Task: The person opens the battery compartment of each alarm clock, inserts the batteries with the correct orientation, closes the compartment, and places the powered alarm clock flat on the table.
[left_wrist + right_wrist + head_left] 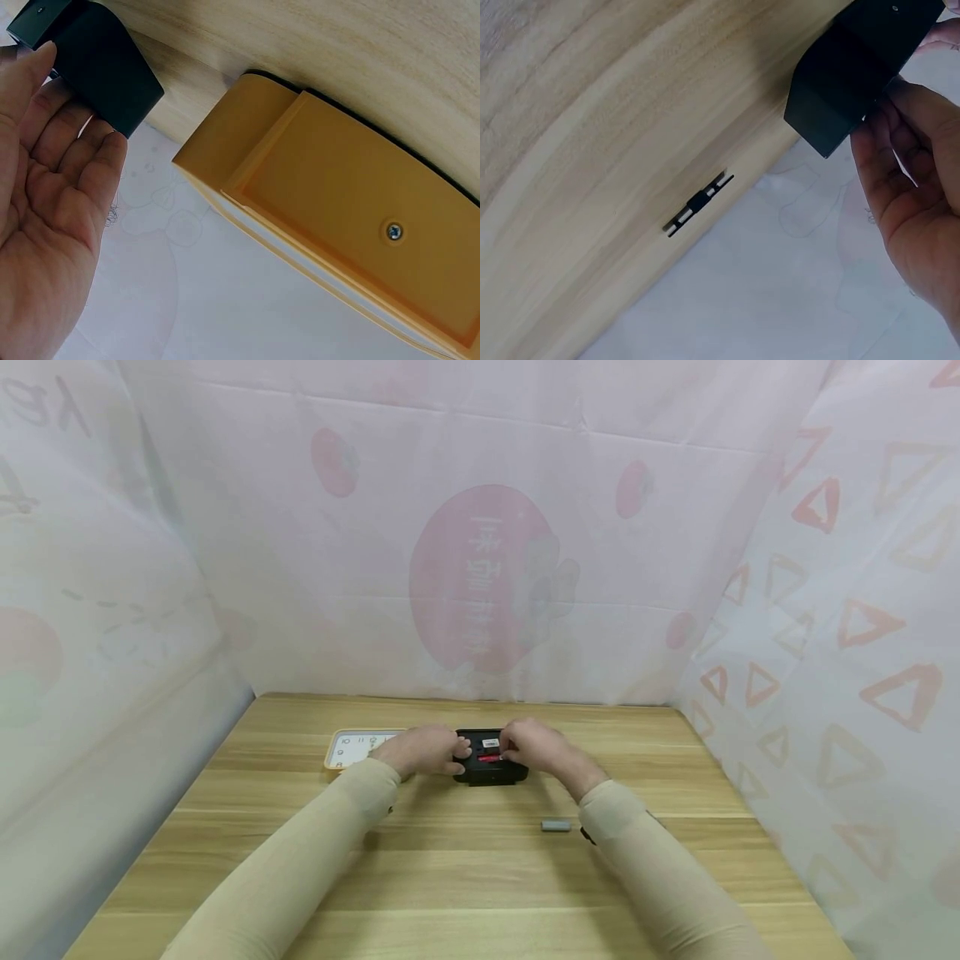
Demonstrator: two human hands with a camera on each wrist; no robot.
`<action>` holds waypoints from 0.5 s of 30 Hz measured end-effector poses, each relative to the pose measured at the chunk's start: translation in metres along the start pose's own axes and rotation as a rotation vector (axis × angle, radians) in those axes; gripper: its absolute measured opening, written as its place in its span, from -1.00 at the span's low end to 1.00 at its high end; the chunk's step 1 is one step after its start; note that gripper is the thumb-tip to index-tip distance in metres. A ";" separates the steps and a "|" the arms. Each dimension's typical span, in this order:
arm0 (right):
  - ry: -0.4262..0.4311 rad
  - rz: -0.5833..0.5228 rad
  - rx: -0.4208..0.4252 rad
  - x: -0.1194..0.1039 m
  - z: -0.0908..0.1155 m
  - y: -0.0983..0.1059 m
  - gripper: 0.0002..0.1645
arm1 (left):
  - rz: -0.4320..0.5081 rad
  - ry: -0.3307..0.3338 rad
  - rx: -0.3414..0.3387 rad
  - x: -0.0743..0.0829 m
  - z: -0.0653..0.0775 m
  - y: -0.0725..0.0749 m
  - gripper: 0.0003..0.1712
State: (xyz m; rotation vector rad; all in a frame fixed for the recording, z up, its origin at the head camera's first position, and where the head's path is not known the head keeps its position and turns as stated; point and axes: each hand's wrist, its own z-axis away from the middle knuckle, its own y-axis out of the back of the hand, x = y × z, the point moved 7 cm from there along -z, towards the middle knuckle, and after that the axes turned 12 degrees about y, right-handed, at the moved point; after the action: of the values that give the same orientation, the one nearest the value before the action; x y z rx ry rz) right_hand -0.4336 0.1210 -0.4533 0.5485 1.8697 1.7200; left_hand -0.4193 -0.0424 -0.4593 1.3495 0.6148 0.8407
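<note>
We find at the left, on the wood-grain surface (435, 893), a clock (354, 750) in a yellow-orange frame, its numbered white face turned up. Its right part is blocked from the head view by the left hand (427, 750). The left wrist view shows the clock's orange side, with a screw (394, 231) set in it, well apart from the fingertips.

We note the left fingers grasping the left end of a black box (487, 775); the box lies just right of the clock. In the box's upper face, directly between the two hands, we see a red battery (489, 758) and, just behind it, a white label (491, 743).

We record the right hand (542, 747) over the box's right end, fingers bent, their tips at the battery's right end and covering it. Whether they pinch or merely press the battery, we cannot tell; the box hides the tips in the right wrist view.

Nearer the wearer, a small grey bar (556, 826) lies on the surface beside the right sleeve (660, 877), apart from the fingers. At far right hangs a pale cloth (832, 560) printed with red triangles.
</note>
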 end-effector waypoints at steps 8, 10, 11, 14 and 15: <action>-0.083 0.010 -0.009 -0.001 -0.003 -0.002 -0.81 | 0.033 0.016 -0.006 0.000 0.000 -0.001 -0.57; -0.089 0.028 -0.012 -0.002 -0.004 -0.001 -0.76 | 0.025 0.008 0.001 0.001 0.000 0.001 -0.59; -0.089 0.035 -0.012 -0.003 -0.005 -0.001 -0.74 | 0.018 0.002 0.004 0.001 0.000 0.002 -0.60; -0.086 0.054 -0.010 -0.005 -0.006 0.000 -0.66 | -0.006 -0.016 0.016 0.003 0.001 0.004 -0.66; -0.086 0.058 -0.009 -0.005 -0.006 -0.001 -0.64 | -0.011 -0.020 0.018 0.003 0.001 0.004 -0.68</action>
State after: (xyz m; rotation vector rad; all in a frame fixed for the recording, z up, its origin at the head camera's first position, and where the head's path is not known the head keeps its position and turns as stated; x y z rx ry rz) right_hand -0.4332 0.1131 -0.4529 0.6683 1.8016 1.7126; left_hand -0.4173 -0.0405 -0.4544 1.3682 0.6150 0.8129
